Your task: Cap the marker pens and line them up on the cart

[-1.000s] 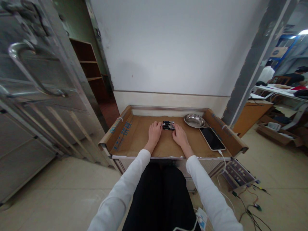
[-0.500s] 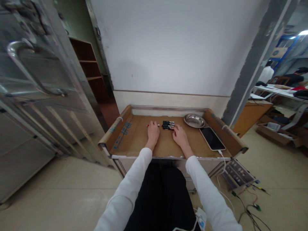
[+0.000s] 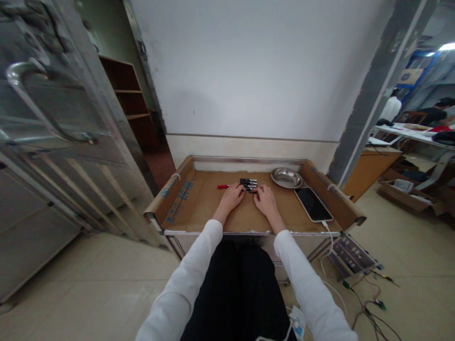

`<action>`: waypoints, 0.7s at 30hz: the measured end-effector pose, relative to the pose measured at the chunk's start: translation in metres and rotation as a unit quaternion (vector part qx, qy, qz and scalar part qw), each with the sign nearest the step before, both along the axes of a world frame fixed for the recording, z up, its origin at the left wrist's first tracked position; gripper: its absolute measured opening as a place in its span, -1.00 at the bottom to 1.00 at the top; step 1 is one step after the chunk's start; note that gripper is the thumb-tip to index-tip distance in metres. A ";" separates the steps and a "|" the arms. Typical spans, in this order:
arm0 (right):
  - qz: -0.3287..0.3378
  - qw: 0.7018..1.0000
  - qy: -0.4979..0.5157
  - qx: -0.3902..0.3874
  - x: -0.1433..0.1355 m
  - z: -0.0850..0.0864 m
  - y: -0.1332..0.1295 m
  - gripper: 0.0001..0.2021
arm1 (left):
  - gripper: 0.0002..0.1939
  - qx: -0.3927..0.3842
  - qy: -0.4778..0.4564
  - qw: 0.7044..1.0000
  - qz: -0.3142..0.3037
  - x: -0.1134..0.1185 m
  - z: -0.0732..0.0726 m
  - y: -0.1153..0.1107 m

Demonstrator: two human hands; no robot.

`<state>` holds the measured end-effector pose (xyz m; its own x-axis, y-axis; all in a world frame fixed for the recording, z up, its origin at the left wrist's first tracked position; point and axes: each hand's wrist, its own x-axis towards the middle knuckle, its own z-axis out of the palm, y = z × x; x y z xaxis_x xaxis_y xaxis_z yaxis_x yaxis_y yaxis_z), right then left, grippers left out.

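Several black pens [image 3: 248, 182] with silvery ends lie side by side across the brown cardboard surface. My left hand [image 3: 234, 194] has its fingers curled at the left end of the nearest pens. At their right end, my right hand [image 3: 264, 198] has its fingers bent and closed against the tips. Between them the two hands hold the near pens lengthwise, and the fingers hide parts of them. A red pen [image 3: 223, 186] rests just left of my left hand, partly covered by it.
A shiny metal dish [image 3: 286, 178] stands at the back right of the cardboard-lined cart [image 3: 199, 222]. In front of it lies a phone [image 3: 313, 204] with a white cable [image 3: 330, 237]. An electrical box [image 3: 351, 258] and loose wires are on the floor at right. People sit far right.
My left hand has moved right, from the red pen to the left end of the black pens, uncovering the red pen. My right hand stays at their right end.
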<state>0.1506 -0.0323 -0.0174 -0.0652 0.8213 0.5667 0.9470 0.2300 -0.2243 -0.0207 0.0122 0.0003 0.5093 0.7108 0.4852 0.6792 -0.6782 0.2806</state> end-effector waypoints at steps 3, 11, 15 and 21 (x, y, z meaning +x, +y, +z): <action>-0.005 1.000 -0.007 0.001 0.001 -0.002 0.001 -0.80 | -0.88 -0.002 0.001 0.999 -0.035 0.000 0.000 -0.001; -0.017 1.000 -0.012 -0.020 0.001 -0.003 0.003 -0.84 | -0.85 -0.014 0.002 0.999 -0.051 0.000 -0.002 0.001; -0.016 1.000 -0.010 -0.007 0.000 -0.001 0.001 -0.85 | -0.87 -0.016 0.009 0.999 -0.037 0.000 -0.004 0.001; -0.029 1.000 0.005 0.012 -0.001 0.007 -0.004 -0.81 | -0.87 -0.018 -0.051 0.998 -0.029 0.001 0.000 -0.003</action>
<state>0.1496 -0.0361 -0.0102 -0.0129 0.8096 0.5869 0.9565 0.1810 -0.2287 -0.0201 0.0092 0.0001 0.4990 0.6999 0.5111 0.6059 -0.7034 0.3717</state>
